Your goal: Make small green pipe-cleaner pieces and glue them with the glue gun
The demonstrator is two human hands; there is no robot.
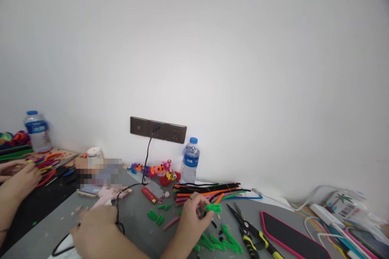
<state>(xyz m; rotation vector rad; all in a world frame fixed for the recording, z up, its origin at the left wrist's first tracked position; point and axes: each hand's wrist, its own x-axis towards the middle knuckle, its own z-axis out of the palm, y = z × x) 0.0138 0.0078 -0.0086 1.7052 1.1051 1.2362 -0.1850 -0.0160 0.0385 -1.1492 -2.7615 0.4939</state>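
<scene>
My right hand (196, 212) pinches a folded green pipe cleaner (214, 208) between thumb and fingers, above the grey table mat. My left hand (95, 230) is seen from the back, its fingers mostly hidden; a pale pink object (105, 195) lies just beyond it, too blurred to name. A black cord (118, 210) runs past this hand from the wall socket. Bent green pipe cleaners (231, 240) lie below my right hand, and small green loops (156, 215) lie between my hands. Long-nosed pliers (247, 230) with yellow-black handles rest open at the right.
Behind my right hand is a bundle of colored pipe cleaners (206, 190) near a water bottle (190, 162). Pipe-cleaner figures (154, 170) stand by the wall. A pink-edged phone (291, 232) and white cables (316, 222) lie right. At far left, another person's hands (22, 180) work.
</scene>
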